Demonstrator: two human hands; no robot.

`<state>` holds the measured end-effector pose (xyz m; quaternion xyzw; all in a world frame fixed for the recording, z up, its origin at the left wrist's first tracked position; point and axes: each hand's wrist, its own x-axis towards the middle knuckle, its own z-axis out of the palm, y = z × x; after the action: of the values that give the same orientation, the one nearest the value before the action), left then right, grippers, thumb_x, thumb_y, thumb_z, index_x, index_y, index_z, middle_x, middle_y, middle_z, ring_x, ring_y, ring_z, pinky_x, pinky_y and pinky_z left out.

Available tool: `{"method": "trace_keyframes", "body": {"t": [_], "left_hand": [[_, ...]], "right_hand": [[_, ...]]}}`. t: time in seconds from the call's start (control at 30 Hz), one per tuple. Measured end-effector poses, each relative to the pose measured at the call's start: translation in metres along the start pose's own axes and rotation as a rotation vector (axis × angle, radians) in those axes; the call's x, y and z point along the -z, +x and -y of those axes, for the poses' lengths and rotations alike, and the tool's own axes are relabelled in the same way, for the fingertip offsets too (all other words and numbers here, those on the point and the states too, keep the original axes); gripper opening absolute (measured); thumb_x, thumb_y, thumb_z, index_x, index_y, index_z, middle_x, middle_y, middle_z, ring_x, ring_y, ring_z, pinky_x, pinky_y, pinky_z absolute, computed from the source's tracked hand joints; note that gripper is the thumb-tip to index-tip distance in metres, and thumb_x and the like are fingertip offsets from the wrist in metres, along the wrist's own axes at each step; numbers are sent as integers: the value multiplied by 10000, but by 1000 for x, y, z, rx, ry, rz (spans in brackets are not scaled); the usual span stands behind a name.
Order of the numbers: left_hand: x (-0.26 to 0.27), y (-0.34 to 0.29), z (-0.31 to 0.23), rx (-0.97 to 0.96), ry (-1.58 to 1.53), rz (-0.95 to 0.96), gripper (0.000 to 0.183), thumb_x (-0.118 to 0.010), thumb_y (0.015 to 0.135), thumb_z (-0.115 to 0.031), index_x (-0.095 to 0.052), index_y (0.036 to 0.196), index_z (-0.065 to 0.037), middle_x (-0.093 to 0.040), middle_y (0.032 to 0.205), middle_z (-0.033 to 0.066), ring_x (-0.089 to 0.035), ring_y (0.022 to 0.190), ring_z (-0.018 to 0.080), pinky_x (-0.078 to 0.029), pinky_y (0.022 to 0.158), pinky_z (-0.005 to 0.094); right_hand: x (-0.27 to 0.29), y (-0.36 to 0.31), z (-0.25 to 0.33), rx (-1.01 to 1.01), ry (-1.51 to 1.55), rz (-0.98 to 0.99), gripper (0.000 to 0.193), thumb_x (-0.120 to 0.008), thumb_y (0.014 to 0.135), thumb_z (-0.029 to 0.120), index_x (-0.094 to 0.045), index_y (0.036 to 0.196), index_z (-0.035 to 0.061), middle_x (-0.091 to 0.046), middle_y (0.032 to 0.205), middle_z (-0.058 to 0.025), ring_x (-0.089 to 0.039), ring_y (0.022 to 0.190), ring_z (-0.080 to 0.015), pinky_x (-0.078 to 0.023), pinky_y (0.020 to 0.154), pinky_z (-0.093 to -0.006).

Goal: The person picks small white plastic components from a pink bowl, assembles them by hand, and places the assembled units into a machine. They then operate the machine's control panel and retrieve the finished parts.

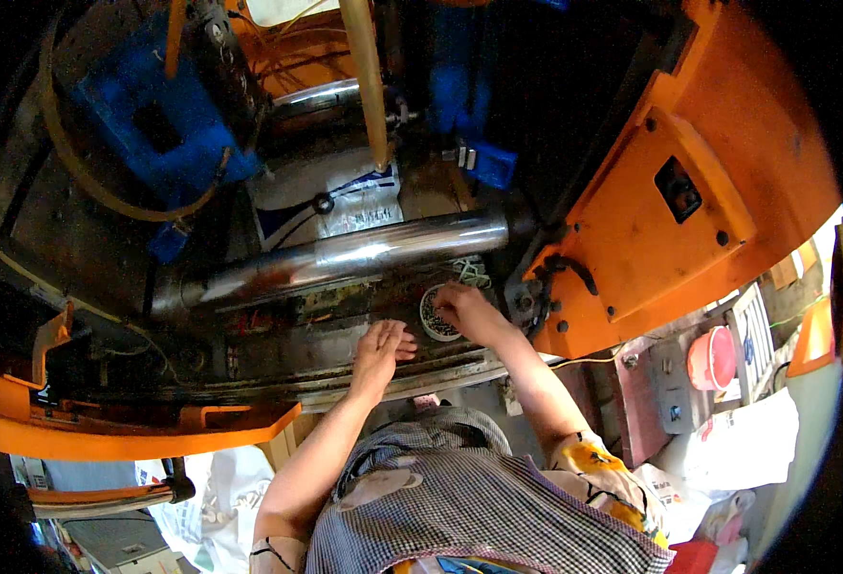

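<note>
My right hand (466, 308) reaches over a small white round bowl (443, 338), its bent fingertips down at the bowl's inside. Small dark and pale pieces (435, 321) fill the bowl; they are too small to name. Those fingers are drawn together, and whatever is between them is hidden. To the left of the bowl, my left hand (379, 356) hovers by the machine's front ledge with its fingers a little apart and nothing in them. Just behind the bowl lies a tangle of pale green cord or strips (472, 275).
A thick shiny steel bar (364, 251) crosses the machine beyond my hands. Behind it lie a printed silvery sheet (362, 203) and a hanging yellowish hose (366, 86). An orange panel (651, 220) stands at right, an orange guard (134, 435) at left. A pink bucket (712, 358) is farther right.
</note>
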<state>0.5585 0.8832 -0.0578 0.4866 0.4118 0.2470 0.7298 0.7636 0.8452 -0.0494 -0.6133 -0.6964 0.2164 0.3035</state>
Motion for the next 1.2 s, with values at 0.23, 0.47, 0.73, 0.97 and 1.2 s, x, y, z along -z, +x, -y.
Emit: {"method": "trace_keyframes", "body": {"t": [0.23, 0.47, 0.73, 0.97, 1.2], "left_hand": [[-23, 14, -16, 201, -830, 135, 392, -277, 975, -368, -430, 1076, -22, -463, 987, 63, -473, 902, 177, -411, 856, 347], [-8, -9, -61, 42, -869, 46, 399, -283, 974, -336, -400, 1109, 21, -517, 975, 106, -497, 1004, 239, -353, 999, 435], [32, -31, -77, -228, -761, -3, 309, -426, 889, 14, -408, 1144, 188, -439, 1186, 315, -420, 1174, 401, -304, 1067, 441], [55, -56, -85, -333, -727, -152, 292, -414, 869, 25, -436, 1115, 182, -478, 1150, 297, -448, 1148, 390, -322, 1057, 436], [50, -57, -95, -323, -723, -202, 256, -385, 896, 22, -462, 1097, 159, -495, 1126, 295, -485, 1113, 375, -361, 1033, 416]], "right_hand": [[-2, 11, 54, 228, 179, 9, 116, -587, 772, 92, -561, 850, 11, -545, 824, -128, -561, 831, -327, -461, 730, -393], [8, 45, 74, 247, 351, -114, 121, -625, 769, 65, -651, 876, 14, -626, 833, -107, -601, 773, -233, -474, 689, -305], [2, 155, 101, 53, 974, -273, 142, -644, 800, 59, -633, 886, -53, -635, 730, -84, -600, 654, -131, -489, 588, -249], [-20, 324, 122, 162, 942, -662, 210, -647, 802, 144, -658, 901, -41, -666, 770, -112, -631, 676, -149, -496, 627, -267], [-31, 444, 92, 48, 410, -974, 174, -622, 812, 148, -664, 861, -14, -648, 819, -184, -625, 776, -312, -463, 724, -402]]}}
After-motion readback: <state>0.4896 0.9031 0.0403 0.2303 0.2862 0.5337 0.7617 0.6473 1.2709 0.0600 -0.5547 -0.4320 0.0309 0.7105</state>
